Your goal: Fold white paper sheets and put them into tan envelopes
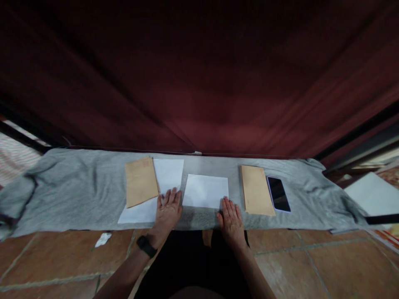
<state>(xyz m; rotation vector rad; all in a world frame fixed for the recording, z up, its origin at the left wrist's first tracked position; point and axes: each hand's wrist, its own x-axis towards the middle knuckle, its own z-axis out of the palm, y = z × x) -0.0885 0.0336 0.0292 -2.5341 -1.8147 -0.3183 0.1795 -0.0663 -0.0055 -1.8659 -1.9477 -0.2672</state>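
A white sheet of paper (205,191) lies flat at the middle of the cloth, between my two hands. My left hand (168,209) rests open, its fingertips at the lower part of another white sheet (170,172) on the left. Over that sheet lies a small stack of brown envelopes (141,182), slightly fanned. My right hand (231,220) lies open with fingers stretched, the fingertips by the lower right corner of the middle sheet. To its right is a second stack of brown envelopes (257,190).
A phone (279,194) in a pale purple case lies right of the envelopes. Grey cloth (77,187) covers the narrow surface, backed by a dark red curtain (199,104). A crumpled white scrap (103,239) is on the tiled floor (62,257). A white board-like thing (374,195) stands at far right.
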